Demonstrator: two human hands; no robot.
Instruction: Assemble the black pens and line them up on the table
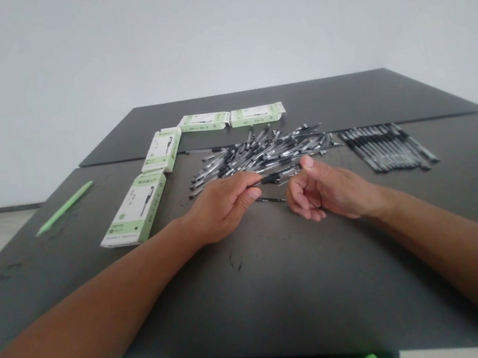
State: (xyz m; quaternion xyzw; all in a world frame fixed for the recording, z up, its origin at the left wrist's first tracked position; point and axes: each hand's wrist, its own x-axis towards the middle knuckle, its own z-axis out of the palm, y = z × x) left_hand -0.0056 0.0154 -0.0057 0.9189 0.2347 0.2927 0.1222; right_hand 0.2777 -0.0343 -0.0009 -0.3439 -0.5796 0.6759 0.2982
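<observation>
My left hand [225,205] is closed on a black and clear pen [271,178], gripped between thumb and fingers and pointing right. The pen's far end reaches my right hand [328,189], whose thumb and curled fingers are around that end. Just beyond both hands, a loose heap of similar pens [257,151] lies on the dark table [256,296]. Right of my right hand, several pens lie side by side in a row [387,148]. A thin dark pen [271,199] rests on the table below the held one.
Two green and white boxes [144,208] [163,149] lie at the left of the heap, and two more [203,122] [257,114] lie behind it. A light green pen [66,207] is at the far left. A white wall [217,32] stands behind the table.
</observation>
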